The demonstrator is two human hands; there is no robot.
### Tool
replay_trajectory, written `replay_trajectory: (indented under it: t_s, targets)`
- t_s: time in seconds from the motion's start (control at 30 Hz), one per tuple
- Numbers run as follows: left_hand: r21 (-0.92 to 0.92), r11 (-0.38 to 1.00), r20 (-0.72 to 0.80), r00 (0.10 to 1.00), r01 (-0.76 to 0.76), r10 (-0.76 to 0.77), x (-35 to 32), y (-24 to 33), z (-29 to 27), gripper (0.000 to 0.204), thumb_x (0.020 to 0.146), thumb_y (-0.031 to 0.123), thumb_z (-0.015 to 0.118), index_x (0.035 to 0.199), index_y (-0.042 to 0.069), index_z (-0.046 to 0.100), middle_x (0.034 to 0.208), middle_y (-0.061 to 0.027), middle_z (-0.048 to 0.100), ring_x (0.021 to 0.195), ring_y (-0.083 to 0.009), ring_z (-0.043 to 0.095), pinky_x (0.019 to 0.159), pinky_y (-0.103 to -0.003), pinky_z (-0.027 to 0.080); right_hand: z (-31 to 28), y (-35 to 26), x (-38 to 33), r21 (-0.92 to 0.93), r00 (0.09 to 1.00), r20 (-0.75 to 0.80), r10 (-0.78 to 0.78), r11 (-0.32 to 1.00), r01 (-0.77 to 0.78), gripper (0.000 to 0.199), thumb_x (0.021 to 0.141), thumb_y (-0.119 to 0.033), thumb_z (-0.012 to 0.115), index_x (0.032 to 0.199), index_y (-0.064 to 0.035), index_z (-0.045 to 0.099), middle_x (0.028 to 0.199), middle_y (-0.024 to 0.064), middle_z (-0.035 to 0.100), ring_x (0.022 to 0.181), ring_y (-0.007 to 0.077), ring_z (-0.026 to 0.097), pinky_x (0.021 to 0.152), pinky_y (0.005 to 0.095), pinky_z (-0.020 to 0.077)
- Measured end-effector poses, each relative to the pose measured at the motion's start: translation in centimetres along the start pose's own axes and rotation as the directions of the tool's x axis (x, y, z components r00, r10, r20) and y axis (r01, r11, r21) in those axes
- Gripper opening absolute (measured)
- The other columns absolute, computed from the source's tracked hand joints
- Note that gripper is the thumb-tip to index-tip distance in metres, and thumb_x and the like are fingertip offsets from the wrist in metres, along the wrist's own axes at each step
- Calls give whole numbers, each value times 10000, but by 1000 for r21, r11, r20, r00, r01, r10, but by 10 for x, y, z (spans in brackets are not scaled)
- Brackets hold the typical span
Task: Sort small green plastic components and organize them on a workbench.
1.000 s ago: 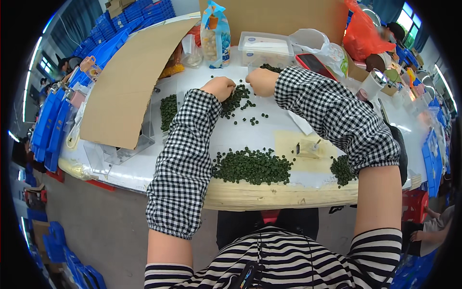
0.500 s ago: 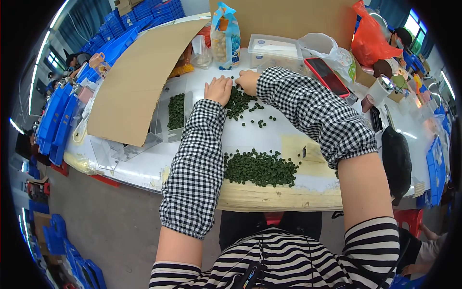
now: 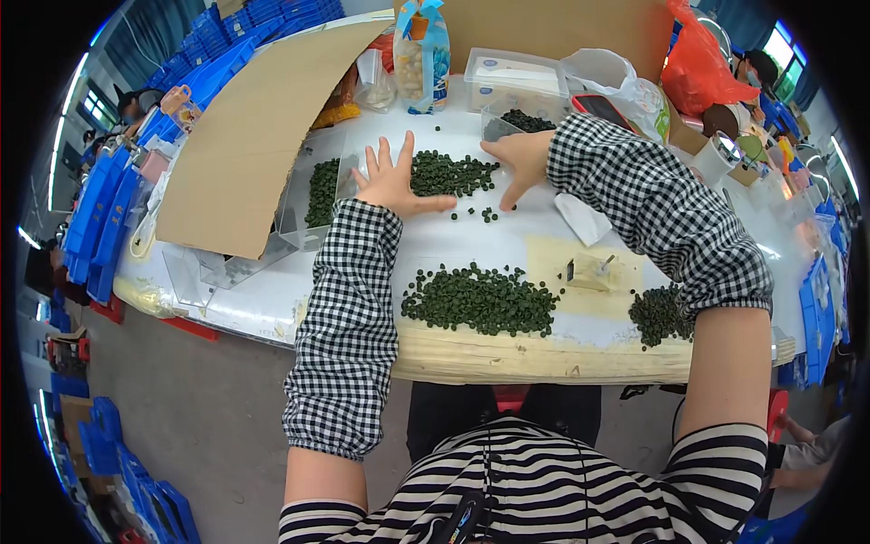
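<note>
Between my two hands lies a far pile of small dark green pieces (image 3: 449, 174), too small to name. My left hand (image 3: 391, 184) is spread open at the pile's left edge, thumb stretched along its near side. At its right edge my right hand (image 3: 524, 163) is open, with thumb and fingers apart. A larger near pile of green pieces (image 3: 480, 301) sits close to the table's front edge. Another small pile (image 3: 660, 314) lies beside my right forearm. More green pieces fill part of a clear plastic container (image 3: 343, 172) left of my left hand.
A cardboard sheet (image 3: 263, 136) leans over the left side. Behind my right hand stands a clear box (image 3: 494, 125) with dark pieces. A small pale block (image 3: 592, 274), a white paper piece (image 3: 583, 219), a red-edged phone (image 3: 600, 111) and a blue snack bag (image 3: 422, 59) are also on the table.
My hands were close together at the far pile's back edge; they have drawn apart and nearer, and their fingers have spread. The far pile is now more spread out sideways.
</note>
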State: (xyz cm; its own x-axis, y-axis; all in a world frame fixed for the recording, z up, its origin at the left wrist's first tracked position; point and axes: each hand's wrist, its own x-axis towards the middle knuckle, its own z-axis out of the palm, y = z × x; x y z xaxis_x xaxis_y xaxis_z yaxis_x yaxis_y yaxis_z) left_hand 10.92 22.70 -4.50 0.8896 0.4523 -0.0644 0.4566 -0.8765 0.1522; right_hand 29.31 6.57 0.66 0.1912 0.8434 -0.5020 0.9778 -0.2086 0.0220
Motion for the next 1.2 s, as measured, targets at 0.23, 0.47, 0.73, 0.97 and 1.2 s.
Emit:
replay_trajectory:
  t_s: [0.23, 0.47, 0.73, 0.97, 1.2]
  targets:
    - [3, 1000, 69, 997, -23, 22, 5, -8, 22, 1562, 358, 832, 777, 1550, 266, -58, 1560, -313, 38, 1453, -481, 5, 1135, -655, 53, 3, -20, 1, -35, 992, 6, 122, 992, -122, 1305, 549, -543, 881, 1470, 71, 190, 1358, 263, 373, 1187, 332, 534, 974, 376, 467]
    - [-62, 964, -47, 965, -260, 257, 9, -5, 35, 1510, 396, 829, 767, 1557, 165, 66, 1535, -304, 157, 1454, -439, 101, 1188, -536, 68, -2, -29, 11, 288, 990, 102, 102, 949, -128, 1191, 617, -470, 872, 1481, 26, 220, 1303, 220, 376, 930, 232, 654, 787, 322, 557]
    - [-136, 883, -258, 877, -449, 406, 17, 1, 48, 1149, 610, 669, 798, 1459, 32, 358, 1394, -204, 394, 1327, -365, 334, 1129, -462, 261, -3, -34, 33, 546, 999, 10, 34, 837, -34, 962, 621, -185, 892, 1408, 7, 373, 1257, 204, 505, 1008, 280, 653, 758, 296, 622]
    - [-195, 898, -347, 884, -394, 313, 16, 8, 50, 977, 712, 570, 780, 1407, -9, 412, 1253, -177, 488, 1203, -326, 419, 1057, -417, 344, 2, -35, 60, 590, 994, -94, 62, 807, 6, 727, 658, -34, 801, 1298, 42, 464, 1145, 188, 596, 902, 258, 698, 685, 291, 634]
    - [-226, 903, -379, 887, -365, 263, 15, 13, 43, 808, 763, 519, 753, 1330, 13, 478, 1150, -163, 536, 1106, -307, 507, 978, -383, 430, 1, -37, 61, 735, 991, -87, 98, 678, -2, 605, 689, -5, 720, 1256, 48, 516, 1111, 177, 633, 824, 226, 714, 668, 286, 627]
